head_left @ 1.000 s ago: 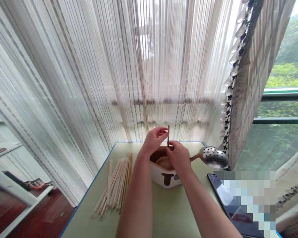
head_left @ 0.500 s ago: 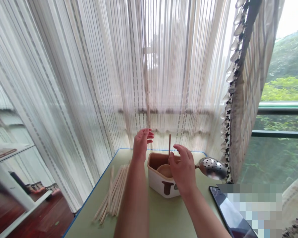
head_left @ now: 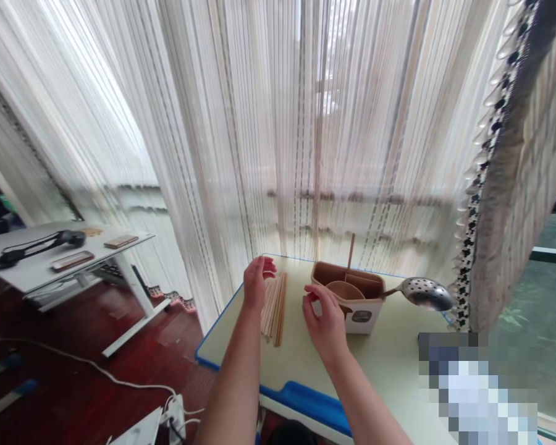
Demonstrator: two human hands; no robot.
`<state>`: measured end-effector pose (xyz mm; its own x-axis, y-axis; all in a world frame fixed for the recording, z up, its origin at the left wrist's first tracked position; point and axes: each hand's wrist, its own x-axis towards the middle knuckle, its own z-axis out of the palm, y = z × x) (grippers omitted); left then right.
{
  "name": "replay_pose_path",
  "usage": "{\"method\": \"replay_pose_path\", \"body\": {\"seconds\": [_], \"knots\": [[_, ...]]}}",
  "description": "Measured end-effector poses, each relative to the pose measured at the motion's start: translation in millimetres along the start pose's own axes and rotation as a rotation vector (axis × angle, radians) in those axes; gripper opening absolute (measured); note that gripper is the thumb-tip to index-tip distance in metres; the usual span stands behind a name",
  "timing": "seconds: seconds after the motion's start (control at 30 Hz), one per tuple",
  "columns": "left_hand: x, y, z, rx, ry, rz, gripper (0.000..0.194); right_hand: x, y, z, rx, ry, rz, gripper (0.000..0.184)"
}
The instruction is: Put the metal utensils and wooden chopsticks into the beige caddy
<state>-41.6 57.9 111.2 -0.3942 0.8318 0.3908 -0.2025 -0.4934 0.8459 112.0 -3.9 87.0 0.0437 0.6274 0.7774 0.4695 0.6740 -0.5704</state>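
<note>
A bundle of wooden chopsticks lies on the table, between my two hands. My left hand is raised at the bundle's far left, fingers loosely bent and apart, with nothing visible in it. Right of the bundle, my right hand hovers in front of the white and brown utensil holder, fingers curved and holding nothing I can see. It hides part of the holder's front. One chopstick stands upright in the holder. A slotted metal spoon leans out over its right side.
The pale table has a blue edge. At the left stands a white desk with a black strap-like object and small flat items. A cable and a power strip lie below. Sheer curtains hang behind the table.
The view has turned left, bringing more of the white desk into sight. My right hand has moved from above the holder to its left front, towards the chopsticks. My left hand stays near the bundle.
</note>
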Motion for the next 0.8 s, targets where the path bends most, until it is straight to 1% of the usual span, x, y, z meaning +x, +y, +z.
{"method": "replay_pose_path", "body": {"seconds": [0.1,0.17,0.23,0.27,0.33,0.43,0.53,0.67,0.8], "knots": [[-14,-26,-35.5,0.115,0.070,-0.038,0.047,-27,17,36,0.010,-0.173,0.097,0.022],[-22,-39,-50.9,0.216,0.116,-0.071,0.052,-41,30,55,-0.041,-0.292,0.123,0.028],[-29,-48,-60.8,0.287,0.133,-0.079,0.056,-49,43,67,-0.103,-0.451,0.071,0.040],[-31,-52,-64.0,0.297,0.131,-0.066,0.057,-51,48,70,-0.132,-0.501,0.058,0.038],[-35,-57,-68.1,0.310,0.122,-0.045,0.057,-51,54,72,-0.173,-0.544,0.060,0.028],[-38,-62,-69.8,0.380,0.051,-0.017,0.055,-50,58,71,-0.219,-0.552,0.088,0.024],[-41,-64,-68.4,0.508,-0.045,0.043,0.051,-52,57,70,-0.302,-0.515,0.112,0.023],[-47,-60,-64.9,0.637,-0.064,0.101,0.046,-55,58,68,-0.406,-0.474,0.109,0.025],[-53,-57,-62.5,0.800,-0.096,0.219,0.039,-53,65,66,-0.480,-0.427,0.138,0.027]]}}
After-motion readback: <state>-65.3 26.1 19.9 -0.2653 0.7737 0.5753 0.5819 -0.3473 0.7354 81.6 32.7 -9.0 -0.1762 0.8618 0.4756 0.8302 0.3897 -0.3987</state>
